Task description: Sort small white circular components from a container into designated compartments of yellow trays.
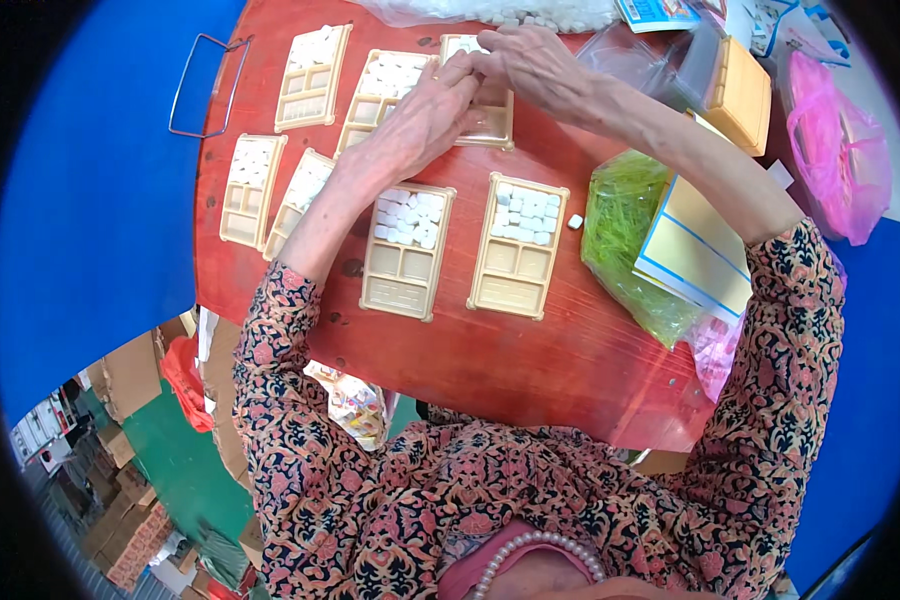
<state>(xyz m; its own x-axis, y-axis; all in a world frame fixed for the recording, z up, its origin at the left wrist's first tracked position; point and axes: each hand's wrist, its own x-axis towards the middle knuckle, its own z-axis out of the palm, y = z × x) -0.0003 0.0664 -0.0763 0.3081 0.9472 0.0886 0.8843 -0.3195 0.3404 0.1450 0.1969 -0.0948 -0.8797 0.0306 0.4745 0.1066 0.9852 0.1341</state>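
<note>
My left hand [428,122] and my right hand [532,66] meet over a cream compartment tray [488,126] at the far middle of the table. Their fingers are bent and pressed close together, and whatever they pinch is hidden. White blocks [460,44] show at that tray's far end, partly behind the fingers. Beside my left hand stands another tray [358,112] with small white blocks in its far section. Nearer me lie two similar trays, one [398,265] below my left wrist and one [510,262] to its right, each with white blocks in the large far compartment.
More such trays [305,82] stand at the left. One loose white block [575,221] lies beside the right near tray. A bag of green shreds [620,225], cards [695,245], a yellow box [740,98] and a pink bag [840,140] crowd the right. A wire frame [208,86] lies far left.
</note>
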